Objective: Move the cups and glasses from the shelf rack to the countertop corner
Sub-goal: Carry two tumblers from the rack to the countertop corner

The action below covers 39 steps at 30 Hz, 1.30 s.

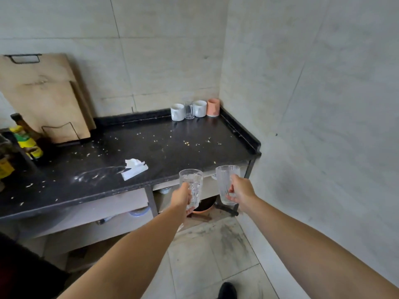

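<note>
My left hand (182,196) grips a clear patterned glass (192,184) upright, just in front of the black countertop's (151,147) front edge. To its right, my right hand (240,190) holds a second clear ribbed glass (225,182) at about the same height. In the far right corner of the countertop stand two white mugs (177,112) (200,108), a small clear glass (189,110) between them, and a pink cup (213,107) against the side wall.
A crumpled white paper (134,168) lies near the front edge, and crumbs dot the surface. Wooden cutting boards (43,93) lean on a rack at the back left, beside bottles (26,139). Shelves below the counter hold dishes. Tiled walls close in at the back and right.
</note>
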Motion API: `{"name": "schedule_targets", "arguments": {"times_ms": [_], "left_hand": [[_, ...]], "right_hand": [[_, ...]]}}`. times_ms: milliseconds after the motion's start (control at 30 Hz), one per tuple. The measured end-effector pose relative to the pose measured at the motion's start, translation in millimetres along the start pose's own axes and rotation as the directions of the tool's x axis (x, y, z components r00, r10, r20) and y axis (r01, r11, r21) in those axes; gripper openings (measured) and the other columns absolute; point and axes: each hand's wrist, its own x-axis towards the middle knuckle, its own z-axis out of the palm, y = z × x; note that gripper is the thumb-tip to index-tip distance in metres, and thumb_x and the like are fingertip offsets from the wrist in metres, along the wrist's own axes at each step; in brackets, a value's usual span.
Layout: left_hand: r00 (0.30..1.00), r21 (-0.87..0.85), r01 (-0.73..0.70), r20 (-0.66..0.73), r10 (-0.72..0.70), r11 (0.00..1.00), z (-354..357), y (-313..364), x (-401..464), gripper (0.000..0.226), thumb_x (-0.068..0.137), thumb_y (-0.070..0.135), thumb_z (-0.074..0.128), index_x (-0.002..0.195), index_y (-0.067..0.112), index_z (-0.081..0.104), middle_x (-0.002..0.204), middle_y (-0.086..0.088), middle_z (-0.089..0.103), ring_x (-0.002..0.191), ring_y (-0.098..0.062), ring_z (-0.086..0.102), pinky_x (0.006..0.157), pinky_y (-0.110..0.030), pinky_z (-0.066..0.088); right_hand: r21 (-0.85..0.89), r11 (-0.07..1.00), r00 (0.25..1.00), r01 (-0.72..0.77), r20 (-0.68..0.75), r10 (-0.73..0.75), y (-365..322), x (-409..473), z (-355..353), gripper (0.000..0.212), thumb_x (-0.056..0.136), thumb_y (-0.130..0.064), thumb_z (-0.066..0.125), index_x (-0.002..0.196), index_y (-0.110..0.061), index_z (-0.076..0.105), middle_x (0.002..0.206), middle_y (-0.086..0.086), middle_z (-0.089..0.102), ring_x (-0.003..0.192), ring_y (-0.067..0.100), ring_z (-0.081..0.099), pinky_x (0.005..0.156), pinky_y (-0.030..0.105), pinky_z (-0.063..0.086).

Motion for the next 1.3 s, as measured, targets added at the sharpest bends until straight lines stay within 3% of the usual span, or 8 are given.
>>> {"name": "schedule_targets", "arguments": {"times_ms": [133, 367, 500, 567, 700, 800, 900, 1300], "left_hand": [[1.0, -0.005, -0.01, -0.015, 0.01, 1.0, 41.0, 30.5, 52.3, 0.023, 0.095, 0.03, 0.044, 0.077, 0.016, 0.049, 0.073, -0.003, 0.045, 0.073, -0.018, 0.046, 0.081, -0.036, 0.045], [0.998, -0.051, -0.013, -0.068, 0.009, 0.999, 115.6, 87.5, 132.5, 0.026, 0.093, 0.025, 0.043, 0.07, 0.016, 0.05, 0.064, -0.004, 0.042, 0.06, -0.015, 0.041, 0.067, -0.03, 0.042], [0.997, -0.066, -0.004, -0.078, -0.001, 0.998, 144.4, 111.6, 173.9, 0.044, 0.096, 0.024, 0.042, 0.132, 0.0, 0.054, 0.072, -0.017, 0.056, 0.06, -0.016, 0.047, 0.059, -0.028, 0.043], [0.997, -0.054, -0.002, -0.083, -0.003, 0.999, 155.1, 121.4, 202.0, 0.048, 0.096, 0.024, 0.043, 0.137, -0.002, 0.047, 0.067, -0.007, 0.051, 0.061, -0.016, 0.048, 0.059, -0.028, 0.043], [0.995, -0.048, 0.029, -0.09, -0.033, 0.998, 177.4, 147.6, 261.5, 0.044, 0.093, 0.024, 0.046, 0.131, 0.002, 0.055, 0.075, -0.011, 0.058, 0.06, -0.015, 0.047, 0.059, -0.026, 0.043], [0.995, -0.013, 0.048, -0.086, -0.049, 0.999, 194.2, 175.3, 306.3, 0.012, 0.092, 0.022, 0.045, 0.091, 0.014, 0.055, 0.059, -0.002, 0.043, 0.055, -0.014, 0.044, 0.057, -0.026, 0.04], [0.995, 0.006, 0.072, -0.072, -0.071, 0.997, 210.5, 207.5, 351.0, 0.028, 0.092, 0.023, 0.045, 0.064, 0.017, 0.045, 0.059, 0.0, 0.043, 0.056, -0.014, 0.045, 0.058, -0.025, 0.041], [0.988, -0.033, 0.13, -0.083, -0.132, 0.991, 262.1, 264.2, 473.9, 0.022, 0.092, 0.027, 0.046, 0.073, 0.017, 0.051, 0.059, 0.001, 0.044, 0.053, -0.011, 0.041, 0.055, -0.021, 0.038]], "right_hand": [[-0.059, 0.998, 0.999, 0.029, 0.014, -0.029, -35.8, 64.1, 0.7, 0.033, 0.094, -0.022, 0.041, 0.064, -0.009, 0.047, 0.063, 0.007, 0.046, 0.061, 0.019, 0.05, 0.091, 0.045, 0.055], [-0.086, 0.996, 0.998, 0.02, 0.068, -0.014, -103.1, 173.8, -0.6, 0.034, 0.096, -0.019, 0.041, 0.064, -0.008, 0.048, 0.062, 0.006, 0.046, 0.061, 0.017, 0.048, 0.088, 0.042, 0.056], [-0.088, 0.996, 0.997, -0.025, 0.071, 0.032, -130.4, 233.5, 7.7, 0.033, 0.097, -0.019, 0.042, 0.067, -0.008, 0.049, 0.062, 0.007, 0.046, 0.061, 0.017, 0.048, 0.088, 0.041, 0.056], [-0.095, 0.995, 0.996, -0.037, 0.073, 0.044, -140.6, 262.6, 14.9, 0.031, 0.098, -0.021, 0.044, 0.07, -0.008, 0.052, 0.064, 0.007, 0.047, 0.063, 0.017, 0.05, 0.09, 0.043, 0.056], [-0.075, 0.996, 0.995, -0.056, 0.081, 0.062, -163.6, 322.8, 35.9, 0.026, 0.097, -0.02, 0.044, 0.076, -0.009, 0.055, 0.066, 0.006, 0.046, 0.066, 0.017, 0.05, 0.09, 0.045, 0.056], [-0.044, 0.996, 0.996, -0.072, 0.051, 0.074, -182.6, 368.2, 53.1, 0.022, 0.097, -0.019, 0.045, 0.081, -0.008, 0.055, 0.067, 0.006, 0.046, 0.066, 0.017, 0.05, 0.086, 0.043, 0.057], [-0.036, 0.994, 0.995, -0.104, 0.006, 0.104, -207.0, 410.9, 71.3, 0.019, 0.097, -0.02, 0.047, 0.086, -0.007, 0.055, 0.071, 0.007, 0.048, 0.069, 0.017, 0.052, 0.072, 0.036, 0.057], [-0.042, 0.998, 0.994, -0.036, -0.106, 0.031, -245.5, 542.6, 145.4, 0.03, 0.099, -0.028, 0.04, 0.081, -0.01, 0.056, 0.068, 0.002, 0.051, 0.077, 0.022, 0.058, 0.091, 0.045, 0.055]]}}
